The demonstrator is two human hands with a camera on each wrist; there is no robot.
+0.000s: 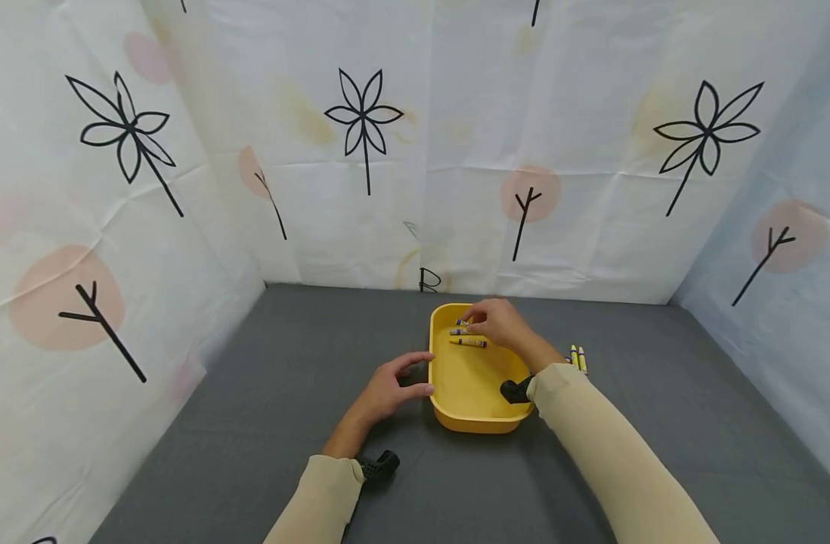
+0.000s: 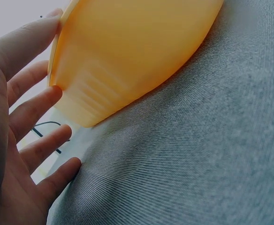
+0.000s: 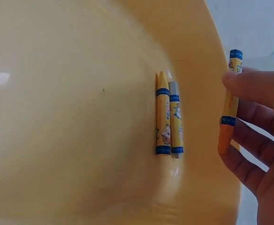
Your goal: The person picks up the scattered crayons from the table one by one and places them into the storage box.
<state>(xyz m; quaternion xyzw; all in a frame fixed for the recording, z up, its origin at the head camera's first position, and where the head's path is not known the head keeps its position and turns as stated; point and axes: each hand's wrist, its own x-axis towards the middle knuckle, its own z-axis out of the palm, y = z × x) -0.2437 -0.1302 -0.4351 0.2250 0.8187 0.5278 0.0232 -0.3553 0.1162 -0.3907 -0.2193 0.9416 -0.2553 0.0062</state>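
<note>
A yellow plastic tray [image 1: 472,393] sits on the grey cloth. My right hand [image 1: 500,323] is over its far end and pinches an orange crayon [image 3: 229,101] between thumb and fingers, above the tray's rim in the right wrist view. Below it, side by side on the tray floor, lie a yellow crayon [image 3: 163,117] and a grey crayon [image 3: 176,122]. With fingers spread, my left hand [image 1: 388,389] is at the tray's left side. Its thumb and a fingertip [image 2: 56,93] appear to touch the tray's rim and wall in the left wrist view.
Several more crayons [image 1: 578,358] lie on the table right of the tray, partly hidden by my right forearm. Dark grey cloth [image 1: 286,393] covers the table. White patterned fabric [image 1: 456,151] hangs at the back and along both sides.
</note>
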